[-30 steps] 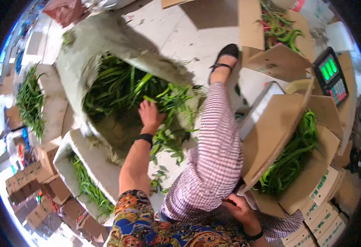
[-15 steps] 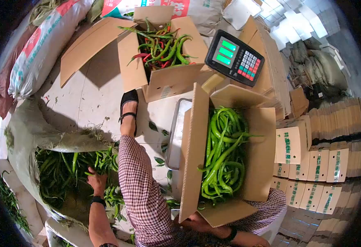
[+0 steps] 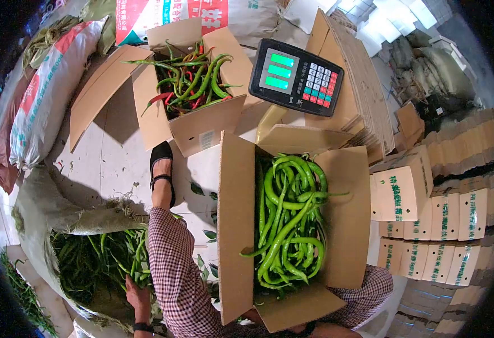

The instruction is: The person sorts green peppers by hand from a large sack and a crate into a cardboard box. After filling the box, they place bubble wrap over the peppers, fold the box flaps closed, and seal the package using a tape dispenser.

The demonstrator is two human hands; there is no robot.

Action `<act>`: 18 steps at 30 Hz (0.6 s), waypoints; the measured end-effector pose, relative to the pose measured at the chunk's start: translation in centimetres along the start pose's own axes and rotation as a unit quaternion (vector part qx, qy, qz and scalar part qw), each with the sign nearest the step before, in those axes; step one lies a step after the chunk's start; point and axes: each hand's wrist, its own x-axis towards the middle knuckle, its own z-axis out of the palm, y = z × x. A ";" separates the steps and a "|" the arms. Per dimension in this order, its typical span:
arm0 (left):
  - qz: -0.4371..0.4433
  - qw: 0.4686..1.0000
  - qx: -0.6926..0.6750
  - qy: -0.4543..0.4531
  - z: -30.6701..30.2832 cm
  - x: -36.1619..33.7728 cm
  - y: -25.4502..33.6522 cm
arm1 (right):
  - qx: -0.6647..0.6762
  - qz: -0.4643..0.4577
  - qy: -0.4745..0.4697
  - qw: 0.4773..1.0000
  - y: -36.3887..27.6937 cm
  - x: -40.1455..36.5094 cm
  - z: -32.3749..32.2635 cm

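My left hand [image 3: 138, 296] is at the mouth of a pale woven sack [image 3: 36, 211], its fingers closed around bright green chili peppers [image 3: 137, 260]; the fingers are partly hidden among them. In front of me an open cardboard box [image 3: 237, 225] holds a heap of long green chili peppers [image 3: 292, 219], some curled, one poking over toward the right wall. My right hand [image 3: 251, 316] is low at the near side of this box, mostly covered by the front flap, so its fingers do not show.
Behind the box stands a scale display [image 3: 296, 77] with lit green readouts. Another open box [image 3: 210, 124] holds red and green chilies. Full sacks [image 3: 58, 93] lie at the far left. Printed cartons [image 3: 396, 194] are stacked at right. Loose leaves [image 3: 210, 234] dot the floor.
The view has shifted, so the pepper box appears larger and further left. My left hand has moved lower, nearer my leg, at the sack's peppers. The right hand is more hidden by the flap.
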 end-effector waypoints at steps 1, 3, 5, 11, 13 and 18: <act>-0.029 0.999 -0.037 -0.027 -1.0 -0.5 -0.2 | -0.002 0.000 -0.004 1.000 0.0 0.1 0.0; -0.009 0.977 -0.212 -0.017 -4.2 -1.5 0.3 | -0.005 -0.003 -0.009 1.000 0.0 0.2 -0.2; 0.011 0.890 -0.454 0.022 -6.3 -2.3 0.3 | -0.011 -0.005 -0.014 1.000 0.2 0.2 -0.2; -0.127 0.834 -0.533 -0.071 -9.0 -3.4 -1.3 | -0.019 -0.288 0.030 0.957 5.9 3.8 2.7; -0.092 0.829 -0.548 -0.060 -15.4 -5.4 4.7 | -0.219 -0.195 -0.008 0.956 0.1 0.0 2.1; -0.126 0.758 -0.636 -0.071 -19.4 -8.2 4.8 | -0.211 -0.127 -0.007 0.969 -16.5 -7.4 4.3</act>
